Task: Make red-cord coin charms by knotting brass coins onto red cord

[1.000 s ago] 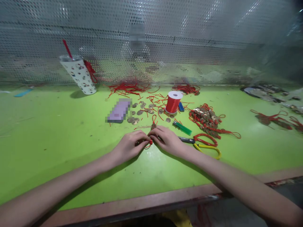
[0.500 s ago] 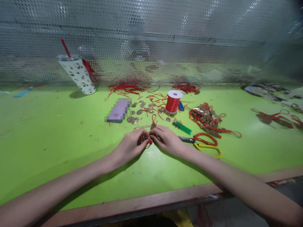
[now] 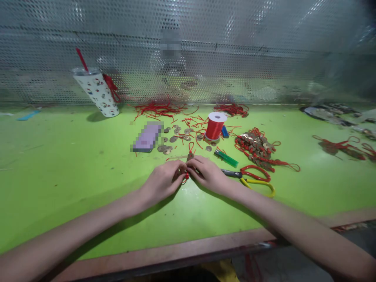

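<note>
My left hand (image 3: 163, 182) and my right hand (image 3: 207, 173) meet on the green table (image 3: 73, 168), fingers pinched together on a red cord knot (image 3: 186, 177) between them. A red loop with a coin (image 3: 190, 152) runs out beyond my fingertips. Both hands are closed on this cord piece. Loose brass coins (image 3: 173, 139) and cut red cord bits lie just past my hands. A red thread spool (image 3: 215, 126) stands behind them.
Scissors with red and yellow handles (image 3: 252, 179) lie right of my right hand, beside a green lighter (image 3: 226, 158). A pile of finished coin-and-cord pieces (image 3: 258, 149) sits further right. A patterned cup with a straw (image 3: 98, 94), a purple phone (image 3: 145, 138) and a perforated metal screen (image 3: 264, 58) stand behind.
Almost nothing differs: my hands have shifted very slightly on the knot and stay pinched together at the same spot.
</note>
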{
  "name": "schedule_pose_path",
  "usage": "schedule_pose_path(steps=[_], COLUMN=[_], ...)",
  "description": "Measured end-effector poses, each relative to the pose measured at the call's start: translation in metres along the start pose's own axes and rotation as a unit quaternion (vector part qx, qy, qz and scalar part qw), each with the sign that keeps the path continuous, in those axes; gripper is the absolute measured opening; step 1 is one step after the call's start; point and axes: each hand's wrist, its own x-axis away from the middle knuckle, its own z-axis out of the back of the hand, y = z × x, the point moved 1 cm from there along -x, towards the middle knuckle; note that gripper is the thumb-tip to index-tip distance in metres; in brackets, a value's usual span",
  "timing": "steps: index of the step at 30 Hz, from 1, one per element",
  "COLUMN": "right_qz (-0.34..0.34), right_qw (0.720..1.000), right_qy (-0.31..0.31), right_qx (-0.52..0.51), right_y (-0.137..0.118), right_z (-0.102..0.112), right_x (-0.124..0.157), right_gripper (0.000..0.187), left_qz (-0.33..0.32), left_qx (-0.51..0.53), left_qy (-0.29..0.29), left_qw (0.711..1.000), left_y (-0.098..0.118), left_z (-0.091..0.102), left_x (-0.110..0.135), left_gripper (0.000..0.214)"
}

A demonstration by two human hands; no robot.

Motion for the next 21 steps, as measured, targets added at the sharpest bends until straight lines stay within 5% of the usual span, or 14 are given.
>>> schedule_pose_path(steps=[6, 16, 21], right_qz=[-0.009, -0.004, -0.006], right_qw=[1.0, 1.0, 1.0], right_qy=[-0.006, -0.008, -0.014], right_qx=[0.001, 0.001, 0.005], right_y=[-0.002, 0.0, -0.001], right_z=[0.001, 0.0, 0.0], right_x=[-0.001, 0.0, 0.0], right_gripper=[0.013, 0.015, 0.016], left_qz=[0.057, -0.128, -0.167], left_qx=[0.025, -0.068, -0.103], left_qy=[-0.011, 0.033, 0.046], left_qw=[0.998, 0.989, 0.98], left_y=[-0.004, -0.014, -0.014], left_z=[0.001, -0.004, -0.006], left_x=[0.0, 0.006, 0.008], left_gripper=[0.002, 0.015, 0.018])
